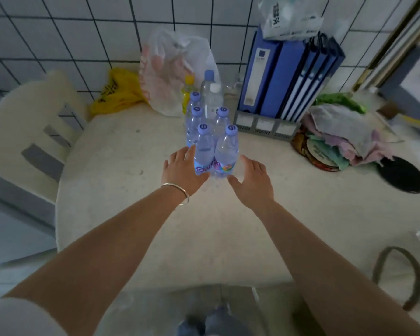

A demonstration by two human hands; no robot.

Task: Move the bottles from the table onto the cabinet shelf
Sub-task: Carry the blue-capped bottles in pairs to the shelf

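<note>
**Hand Position at the Bottle Cluster**

Both forearms enter from the lower corners of the frame and converge at center. My left hand (182,169), with a thin bangle (180,193) on the wrist, has its fingers spread and straight beside the left side of the nearest left bottle (204,151); whether the fingertips touch it cannot be told. My right hand (251,180) is likewise spread, fingers apart, just beside the nearest right bottle (226,154), gripping nothing.

Containers and contents:
- Five clear bottles with lavender caps stand upright in a tight cluster at the center of the table (136,214). Each holds clear liquid. The two nearest carry coloured labels low on the body.
- Behind them, three rear bottles (195,120) of the same kind.
- Further back, a taller clear bottle (210,93) with a pale blue cap, a white-capped bottle (215,98), and a yellow-capped bottle (188,89) holding yellowish liquid.
- A translucent plastic bag (170,69) at upper center; contents blurred.
- A yellow bag (118,90) at upper left, crumpled.
- A grey file holder (267,126) at upper right holds blue binders (286,73) standing upright, with a clear bag (289,18) on top.
- A heap of cloths (342,132) lies at right.

Task object location: the cluster sits between my two hands, directly ahead of the fingertips.
</note>
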